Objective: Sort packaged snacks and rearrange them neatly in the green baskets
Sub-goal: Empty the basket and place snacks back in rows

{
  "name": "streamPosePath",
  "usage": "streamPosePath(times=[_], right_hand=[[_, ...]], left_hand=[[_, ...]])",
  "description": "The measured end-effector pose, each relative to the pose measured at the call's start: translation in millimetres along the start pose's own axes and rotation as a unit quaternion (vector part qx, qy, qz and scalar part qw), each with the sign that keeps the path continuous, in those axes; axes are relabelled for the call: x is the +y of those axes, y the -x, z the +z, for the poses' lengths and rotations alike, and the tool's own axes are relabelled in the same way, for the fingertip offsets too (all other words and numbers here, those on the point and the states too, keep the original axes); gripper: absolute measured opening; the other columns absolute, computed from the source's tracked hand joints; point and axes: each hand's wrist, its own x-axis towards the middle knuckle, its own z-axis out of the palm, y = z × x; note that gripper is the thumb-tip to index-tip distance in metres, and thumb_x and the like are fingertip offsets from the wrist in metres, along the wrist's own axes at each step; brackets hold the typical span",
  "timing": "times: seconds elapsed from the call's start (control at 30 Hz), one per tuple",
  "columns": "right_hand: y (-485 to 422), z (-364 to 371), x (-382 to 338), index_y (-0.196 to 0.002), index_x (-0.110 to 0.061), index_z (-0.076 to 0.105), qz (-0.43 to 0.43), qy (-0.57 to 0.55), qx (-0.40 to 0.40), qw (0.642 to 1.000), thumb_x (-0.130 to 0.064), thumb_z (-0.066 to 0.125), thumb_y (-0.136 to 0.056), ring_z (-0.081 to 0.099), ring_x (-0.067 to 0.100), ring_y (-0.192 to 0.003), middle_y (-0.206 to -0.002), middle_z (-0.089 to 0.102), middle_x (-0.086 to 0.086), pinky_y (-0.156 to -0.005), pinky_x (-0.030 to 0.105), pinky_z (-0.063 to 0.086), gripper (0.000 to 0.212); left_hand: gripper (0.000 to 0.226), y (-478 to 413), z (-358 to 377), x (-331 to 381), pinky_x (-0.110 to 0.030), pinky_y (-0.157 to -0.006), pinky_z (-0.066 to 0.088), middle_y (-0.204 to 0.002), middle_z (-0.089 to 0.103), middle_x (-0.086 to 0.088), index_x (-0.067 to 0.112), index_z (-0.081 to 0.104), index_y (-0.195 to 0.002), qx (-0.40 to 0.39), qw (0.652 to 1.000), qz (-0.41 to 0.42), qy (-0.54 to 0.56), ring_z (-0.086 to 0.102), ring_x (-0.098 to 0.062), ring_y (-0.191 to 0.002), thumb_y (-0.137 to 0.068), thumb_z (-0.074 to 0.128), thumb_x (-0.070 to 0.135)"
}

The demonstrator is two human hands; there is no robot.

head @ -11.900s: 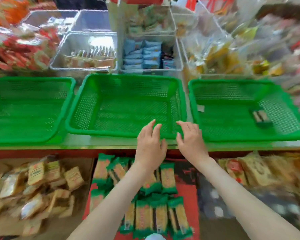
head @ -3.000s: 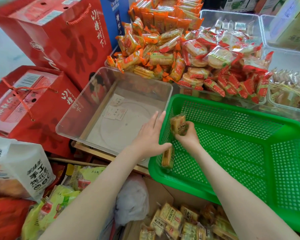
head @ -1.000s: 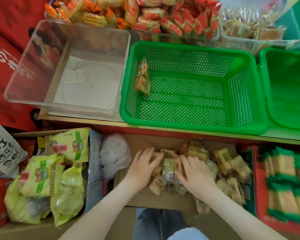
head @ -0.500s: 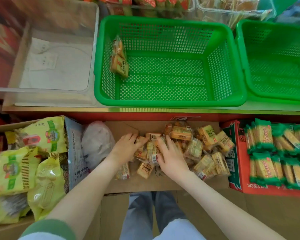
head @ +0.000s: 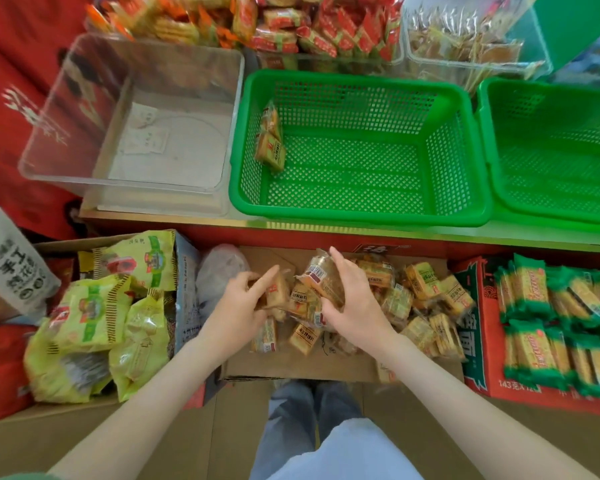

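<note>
Below the shelf, an open cardboard box (head: 302, 365) holds a heap of small clear-wrapped cracker packs (head: 420, 289). My left hand (head: 238, 303) grips a few of these packs at the heap's left side. My right hand (head: 352, 303) grips a bunch of packs (head: 321, 275) lifted slightly above the heap. On the shelf, the nearest green basket (head: 361, 213) has two cracker packs (head: 271, 147) leaning against its left wall. A second green basket (head: 551, 209) stands to its right.
A clear plastic bin (head: 132, 126) sits left of the baskets. Bins of red and orange snacks (head: 284, 26) line the back. Yellow-green bags (head: 94, 317) fill a box at left; green-wrapped snack bars (head: 555, 320) fill a red box at right. My legs are below.
Both hands have closed on packs from the heap and lifted them a little. The view has tilted up, showing more of the shelf.
</note>
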Motion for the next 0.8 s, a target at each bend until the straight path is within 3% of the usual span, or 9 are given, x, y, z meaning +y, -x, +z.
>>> streamPosePath(times=[0.1,0.23,0.33,0.4,0.47,0.53,0.7,0.8], right_hand=[[-9.8,-22.0,-21.3,-0.149,-0.038,0.008,-0.068,0.004,0.0,0.998,-0.008,0.061,-0.089,0.03,-0.002,-0.122,-0.135,0.026,-0.013,-0.103,0.015,0.034,0.085],[-38.6,-48.3,-47.3,-0.148,-0.032,0.01,-0.118,-0.004,0.005,0.993,0.0,0.066,-0.085,0.033,-0.001,-0.111,-0.131,0.022,-0.011,-0.091,0.0,0.034,0.09],[-74.8,-67.6,-62.0,-0.148,-0.013,0.026,-0.175,0.032,0.073,0.981,0.003,0.07,-0.082,0.034,0.007,-0.112,-0.124,0.027,-0.002,-0.1,0.013,0.035,0.081],[-105.3,-79.6,-69.6,-0.141,-0.01,0.036,-0.188,0.021,0.104,0.976,0.003,0.072,-0.08,0.036,0.011,-0.112,-0.121,0.03,0.001,-0.1,0.019,0.037,0.072],[-134.1,-87.1,-75.8,-0.134,-0.02,0.038,-0.156,-0.04,0.065,0.985,0.004,0.071,-0.08,0.04,0.015,-0.113,-0.121,0.032,0.002,-0.097,0.014,0.038,0.068],[-162.3,-84.1,-73.9,-0.129,-0.027,0.037,-0.124,-0.055,-0.007,0.991,0.004,0.069,-0.081,0.038,0.014,-0.118,-0.123,0.033,0.001,-0.099,0.017,0.035,0.066],[-224.8,-47.4,-56.8,-0.136,-0.021,0.033,-0.083,0.08,-0.135,0.984,0.001,0.069,-0.081,0.035,0.018,-0.122,-0.13,0.034,-0.001,-0.109,0.038,0.035,0.069],[-248.4,-25.0,-47.5,-0.139,-0.019,0.027,-0.046,0.12,-0.142,0.981,0.006,0.068,-0.078,0.039,0.02,-0.117,-0.135,0.035,0.004,-0.106,0.04,0.039,0.078]], left_hand=[[0.083,6.4,-39.8,23.9,-0.02,-0.098,0.035,-0.118,0.04,0.006,0.037,0.023,-0.148,0.051,0.996,-0.007,0.072,0.041,-0.008,-0.112,-0.085,0.07,0.01],[0.07,-10.8,-88.2,45.1,-0.005,-0.096,0.03,-0.117,0.044,0.01,0.02,0.04,-0.141,0.145,0.979,-0.031,0.143,0.041,0.003,-0.11,-0.081,0.076,0.016],[0.059,-31.3,-115.3,47.1,-0.009,-0.093,0.037,-0.112,0.05,0.019,0.026,0.049,-0.126,0.202,0.96,-0.043,0.189,0.047,0.005,-0.105,-0.077,0.08,0.016],[0.056,-42.0,-128.5,47.8,0.0,-0.086,0.032,-0.109,0.05,0.024,0.03,0.05,-0.119,0.236,0.947,-0.061,0.208,0.046,0.016,-0.097,-0.075,0.081,0.015],[0.053,-51.6,-134.0,47.4,0.005,-0.08,0.029,-0.105,0.05,0.026,0.036,0.05,-0.111,0.257,0.935,-0.072,0.233,0.044,0.026,-0.095,-0.074,0.081,0.012],[0.055,-61.9,-133.0,42.4,0.004,-0.082,0.031,-0.108,0.054,0.025,0.04,0.05,-0.111,0.254,0.928,-0.086,0.259,0.046,0.025,-0.099,-0.075,0.081,0.013],[0.06,-81.3,-120.0,15.0,-0.026,-0.097,0.044,-0.122,0.062,0.008,0.042,0.051,-0.119,0.237,0.91,-0.135,0.312,0.056,-0.003,-0.111,-0.074,0.082,0.017],[0.059,-84.8,-121.0,8.8,-0.017,-0.088,0.046,-0.112,0.065,0.011,0.036,0.052,-0.118,0.252,0.891,-0.149,0.346,0.059,0.006,-0.1,-0.073,0.081,0.011]])
